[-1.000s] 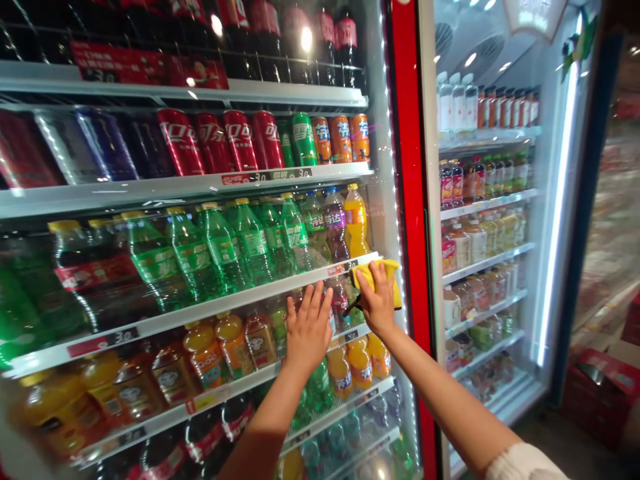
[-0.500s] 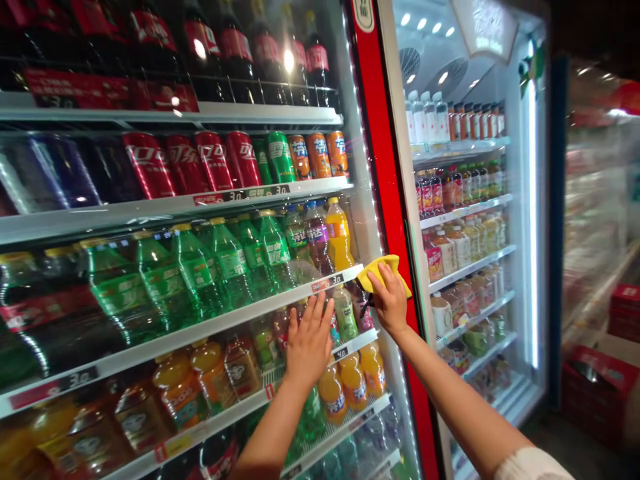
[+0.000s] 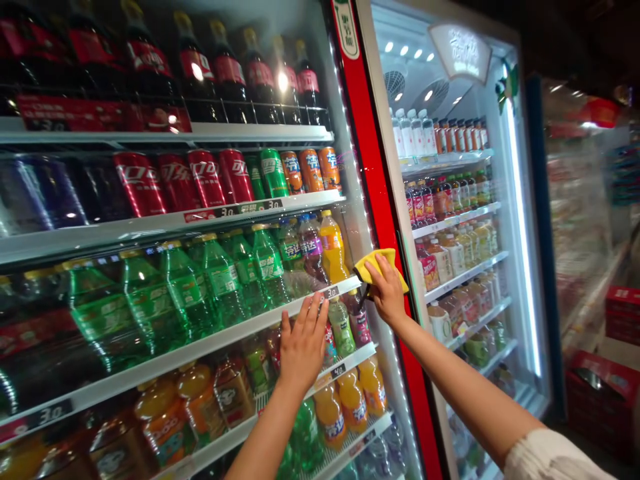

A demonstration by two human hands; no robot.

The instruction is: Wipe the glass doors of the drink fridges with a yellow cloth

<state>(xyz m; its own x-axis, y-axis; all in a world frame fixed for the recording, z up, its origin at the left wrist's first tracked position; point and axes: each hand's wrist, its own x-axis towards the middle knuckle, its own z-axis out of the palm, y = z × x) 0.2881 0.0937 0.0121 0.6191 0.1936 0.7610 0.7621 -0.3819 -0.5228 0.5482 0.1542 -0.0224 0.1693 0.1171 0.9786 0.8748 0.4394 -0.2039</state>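
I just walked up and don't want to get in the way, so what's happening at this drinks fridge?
A person is at the glass door of a drinks fridge. The right hand holds a yellow cloth against the door near its red frame. The left hand is spread, palm toward the glass, and holds nothing. Behind the glass stand rows of bottles and cans, with green bottles just beyond the left hand. The door looks closed.

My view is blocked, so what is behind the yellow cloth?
The red door frame shows above the yellow cloth, and a white shelf ends beside it. Directly behind the cloth and right hand, everything is hidden.
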